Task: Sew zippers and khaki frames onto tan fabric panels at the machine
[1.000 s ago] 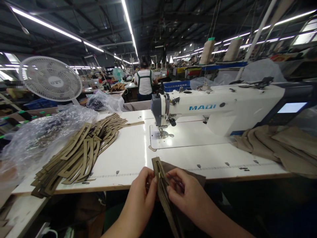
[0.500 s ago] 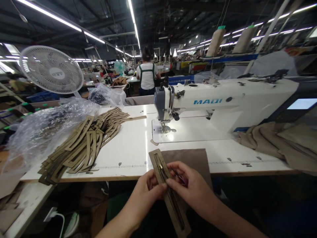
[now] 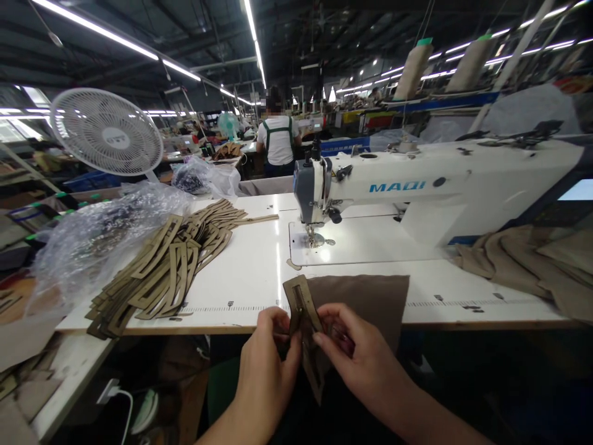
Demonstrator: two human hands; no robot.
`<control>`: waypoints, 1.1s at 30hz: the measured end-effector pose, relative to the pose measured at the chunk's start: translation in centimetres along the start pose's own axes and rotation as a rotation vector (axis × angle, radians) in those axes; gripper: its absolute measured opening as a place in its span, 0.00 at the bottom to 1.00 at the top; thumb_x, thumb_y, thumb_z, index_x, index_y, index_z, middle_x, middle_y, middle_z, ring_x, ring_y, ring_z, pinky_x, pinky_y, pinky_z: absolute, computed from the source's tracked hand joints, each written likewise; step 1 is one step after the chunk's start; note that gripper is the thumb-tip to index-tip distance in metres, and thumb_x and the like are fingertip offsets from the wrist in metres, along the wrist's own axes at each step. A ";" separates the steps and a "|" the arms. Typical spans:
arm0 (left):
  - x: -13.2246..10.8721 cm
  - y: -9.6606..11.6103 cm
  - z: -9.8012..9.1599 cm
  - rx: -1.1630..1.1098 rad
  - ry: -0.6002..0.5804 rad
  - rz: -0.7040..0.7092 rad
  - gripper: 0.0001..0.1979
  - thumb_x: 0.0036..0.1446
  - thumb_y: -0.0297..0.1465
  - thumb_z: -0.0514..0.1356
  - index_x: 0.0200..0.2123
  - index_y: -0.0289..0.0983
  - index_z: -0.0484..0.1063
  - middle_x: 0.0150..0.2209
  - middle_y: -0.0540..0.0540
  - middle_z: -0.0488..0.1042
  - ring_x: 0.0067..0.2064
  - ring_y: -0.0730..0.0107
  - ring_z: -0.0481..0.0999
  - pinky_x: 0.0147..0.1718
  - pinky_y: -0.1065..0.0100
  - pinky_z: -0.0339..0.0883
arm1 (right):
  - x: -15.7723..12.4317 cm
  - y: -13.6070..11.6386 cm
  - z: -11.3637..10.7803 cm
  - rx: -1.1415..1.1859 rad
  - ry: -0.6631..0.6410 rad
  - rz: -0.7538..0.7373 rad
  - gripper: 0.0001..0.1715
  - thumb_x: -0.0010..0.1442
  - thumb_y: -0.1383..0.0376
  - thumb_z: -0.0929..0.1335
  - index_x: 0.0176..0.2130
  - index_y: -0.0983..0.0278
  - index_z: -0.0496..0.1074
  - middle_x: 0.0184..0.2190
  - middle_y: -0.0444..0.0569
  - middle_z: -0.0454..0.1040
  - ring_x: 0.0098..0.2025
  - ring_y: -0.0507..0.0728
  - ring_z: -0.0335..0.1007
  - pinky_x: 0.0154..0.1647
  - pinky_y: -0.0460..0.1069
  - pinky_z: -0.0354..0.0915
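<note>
Between my two hands is a brown zipper panel (image 3: 296, 287), a long frame piece with a slot and a small zipper pull, joined to or lying over brown fabric (image 3: 370, 300). My left hand (image 3: 266, 368) pinches its left edge between thumb and fingers. On the opposite edge, my right hand (image 3: 364, 355) pinches with thumb and forefinger. The panel is bent and its slot gapes between the hands. A purplish small tool (image 3: 341, 340), perhaps thread snips, is tucked in my right palm, mostly hidden by the fingers.
Behind the hands stands a white sewing machine (image 3: 393, 185). A heap of brown slotted frame pieces (image 3: 162, 266) lies left, beside clear plastic wrap (image 3: 106, 241). Folded brown cloth (image 3: 519, 259) sits right. A fan (image 3: 111, 136) and a person (image 3: 278, 142) are farther back.
The zipper panel was straight and flat; now it is bent and its slot is spread. My left hand has tilted more upright, and the view has shifted slightly.
</note>
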State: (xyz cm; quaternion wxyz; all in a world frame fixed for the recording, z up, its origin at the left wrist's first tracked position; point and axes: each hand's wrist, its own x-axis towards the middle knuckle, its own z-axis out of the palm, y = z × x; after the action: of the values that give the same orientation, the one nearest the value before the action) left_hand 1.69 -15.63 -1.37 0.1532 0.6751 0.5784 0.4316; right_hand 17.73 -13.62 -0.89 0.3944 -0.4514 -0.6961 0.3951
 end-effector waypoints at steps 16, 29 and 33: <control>1.1 1.3 -2.7 0.348 -0.394 0.601 0.12 0.65 0.30 0.45 0.39 0.36 0.68 0.38 0.43 0.72 0.34 0.69 0.75 0.30 0.72 0.72 | 1.6 -2.6 -1.2 0.135 -0.087 0.114 0.05 0.48 0.72 0.69 0.28 0.65 0.68 0.20 0.38 0.64 0.23 0.48 0.59 0.24 0.43 0.56; -0.3 -0.6 -5.4 0.427 -0.185 0.804 0.08 0.62 0.30 0.53 0.43 0.36 0.68 0.40 0.42 0.74 0.42 0.67 0.76 0.38 0.72 0.73 | 1.5 -5.0 -0.8 -0.201 -0.080 -0.205 0.09 0.47 0.77 0.65 0.28 0.65 0.67 0.25 0.43 0.69 0.27 0.51 0.64 0.27 0.45 0.54; 1.6 0.6 -5.7 0.381 -0.331 0.873 0.14 0.67 0.31 0.44 0.43 0.36 0.69 0.37 0.44 0.76 0.37 0.71 0.77 0.33 0.76 0.72 | 1.8 -4.6 -0.8 -0.312 -0.132 -0.308 0.10 0.46 0.78 0.63 0.30 0.66 0.67 0.27 0.46 0.70 0.28 0.54 0.65 0.28 0.47 0.55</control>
State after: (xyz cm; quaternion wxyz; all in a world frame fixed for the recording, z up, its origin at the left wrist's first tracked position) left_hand -2.34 -16.03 3.01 -0.0781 0.9293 0.2785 0.2295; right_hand 16.49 -13.03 3.94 0.3290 -0.3684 -0.8338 0.2465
